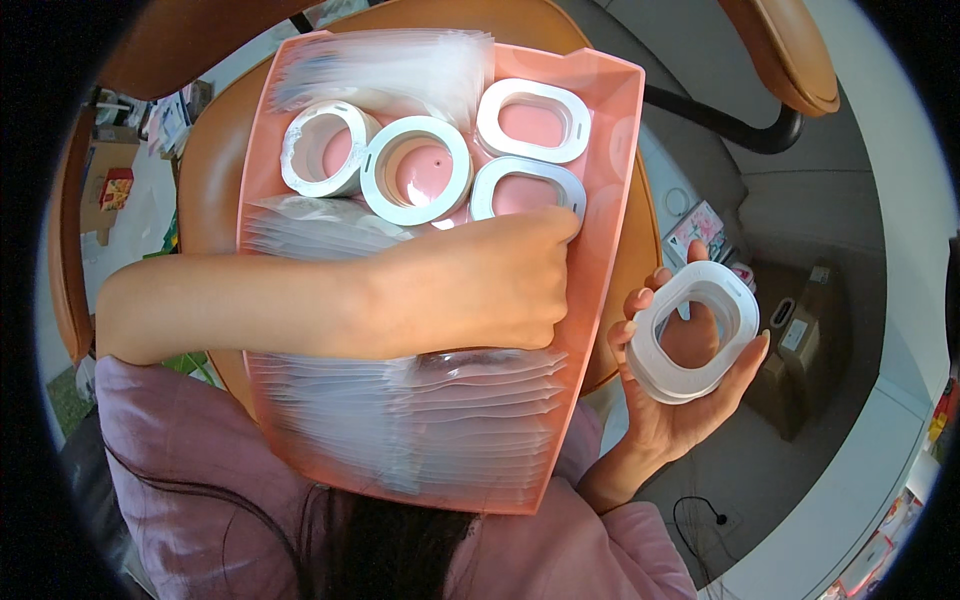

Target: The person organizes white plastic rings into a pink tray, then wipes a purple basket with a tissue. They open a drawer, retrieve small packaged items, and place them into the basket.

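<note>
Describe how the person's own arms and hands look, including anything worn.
The left hand and right hand are ungloved, and no watch shows on either wrist. The left sleeve is plain, loose, dusky pink and ends near the elbow; the right sleeve is the same pink.

Bright light fills the middle of my view, its source out of frame. The salmon-pink plastic tray is evenly lit, and pale highlights gleam on the stacked clear plastic sleeves. My bare left grip looks crisp, and so does the white oval ring stack in my right grip. Dimmer shade covers the brown cardboard box at right. The fisheye bows the smooth white panel into a curve; small rim details soften, and black swallows the corners.
</note>
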Tool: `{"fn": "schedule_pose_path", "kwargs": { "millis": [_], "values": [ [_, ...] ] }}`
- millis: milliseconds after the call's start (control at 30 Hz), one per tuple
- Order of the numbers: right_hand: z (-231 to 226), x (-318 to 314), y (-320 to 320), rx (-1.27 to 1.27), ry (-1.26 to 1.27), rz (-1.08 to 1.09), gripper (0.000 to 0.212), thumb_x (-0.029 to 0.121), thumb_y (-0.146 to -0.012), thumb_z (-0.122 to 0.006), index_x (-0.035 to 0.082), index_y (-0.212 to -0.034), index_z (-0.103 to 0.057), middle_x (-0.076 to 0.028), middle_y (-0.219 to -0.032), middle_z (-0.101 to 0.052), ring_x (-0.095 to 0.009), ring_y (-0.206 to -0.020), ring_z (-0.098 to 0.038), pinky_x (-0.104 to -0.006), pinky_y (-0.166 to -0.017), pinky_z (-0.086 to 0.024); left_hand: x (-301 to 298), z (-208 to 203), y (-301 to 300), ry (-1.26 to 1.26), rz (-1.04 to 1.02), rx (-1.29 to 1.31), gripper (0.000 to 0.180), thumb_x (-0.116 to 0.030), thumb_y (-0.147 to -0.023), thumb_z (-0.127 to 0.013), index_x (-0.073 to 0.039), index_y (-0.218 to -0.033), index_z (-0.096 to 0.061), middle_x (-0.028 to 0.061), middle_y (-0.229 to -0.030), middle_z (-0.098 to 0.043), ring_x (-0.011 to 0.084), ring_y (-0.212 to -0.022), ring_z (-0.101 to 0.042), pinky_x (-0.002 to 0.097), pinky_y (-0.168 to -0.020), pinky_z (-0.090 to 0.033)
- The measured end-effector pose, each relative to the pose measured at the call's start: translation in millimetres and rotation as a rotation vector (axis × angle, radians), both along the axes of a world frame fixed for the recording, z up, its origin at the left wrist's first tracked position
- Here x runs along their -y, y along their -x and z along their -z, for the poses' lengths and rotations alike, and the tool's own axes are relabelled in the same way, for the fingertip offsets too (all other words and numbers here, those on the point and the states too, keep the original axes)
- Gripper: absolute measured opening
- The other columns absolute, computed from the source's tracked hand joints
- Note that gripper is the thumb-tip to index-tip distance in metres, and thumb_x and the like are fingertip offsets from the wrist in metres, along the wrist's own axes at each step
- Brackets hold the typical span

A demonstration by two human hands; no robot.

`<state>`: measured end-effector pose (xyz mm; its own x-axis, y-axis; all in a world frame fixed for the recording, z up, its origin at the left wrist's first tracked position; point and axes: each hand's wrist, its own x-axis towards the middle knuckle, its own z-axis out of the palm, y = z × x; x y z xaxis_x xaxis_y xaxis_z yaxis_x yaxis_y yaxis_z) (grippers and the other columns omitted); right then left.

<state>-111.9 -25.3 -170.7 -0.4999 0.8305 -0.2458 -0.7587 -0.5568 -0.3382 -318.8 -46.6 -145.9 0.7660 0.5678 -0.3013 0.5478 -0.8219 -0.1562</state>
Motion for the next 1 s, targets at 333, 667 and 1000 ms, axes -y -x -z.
{"fn": "schedule_pose_path", "kwargs": {
  "millis": [333, 667, 1000],
  "values": [
    [-6, 0, 5, 0.085, 0.007, -0.043, 0.079, 0.055, -0.084, -0.055, 0.004, -0.138, -0.03, -0.019, -0.115, -0.045, -0.032, -0.102, -0.048, -0.0418, -0.079, -0.046, -3, 9, 4, -0.024, -0.068, 0.137, 0.008, -0.014, -0.064, -0.059, -0.013, -0.056, -0.06, 0.0002, -0.061, -0.058, 0.0147, -0.068, -0.056, 0.0257, -0.075, -0.034],
    [-10, 2, 8, 0.031, -0.023, -0.029, 0.081, 0.053, -0.084, -0.056, 0.004, -0.141, -0.025, -0.021, -0.12, -0.045, -0.037, -0.106, -0.048, -0.0491, -0.082, -0.045, -19, -51, 9, 0.231, -0.252, -0.046, 0.022, -0.015, -0.063, -0.062, -0.004, -0.083, -0.061, 0.0072, -0.085, -0.059, 0.0216, -0.08, -0.057, 0.0328, -0.071, -0.044],
    [-27, 19, 21, 0.174, -0.312, -0.022, 0.046, 0.039, -0.096, -0.044, 0.006, -0.128, -0.043, -0.014, -0.122, -0.054, -0.026, -0.113, -0.054, -0.0464, -0.092, -0.049, -15, -49, 1, 0.245, -0.218, 1.036, 0.046, -0.016, -0.064, -0.074, 0.003, -0.101, -0.053, 0.0137, -0.092, -0.057, 0.0254, -0.091, -0.057, 0.0344, -0.075, -0.046]
  ]
}}
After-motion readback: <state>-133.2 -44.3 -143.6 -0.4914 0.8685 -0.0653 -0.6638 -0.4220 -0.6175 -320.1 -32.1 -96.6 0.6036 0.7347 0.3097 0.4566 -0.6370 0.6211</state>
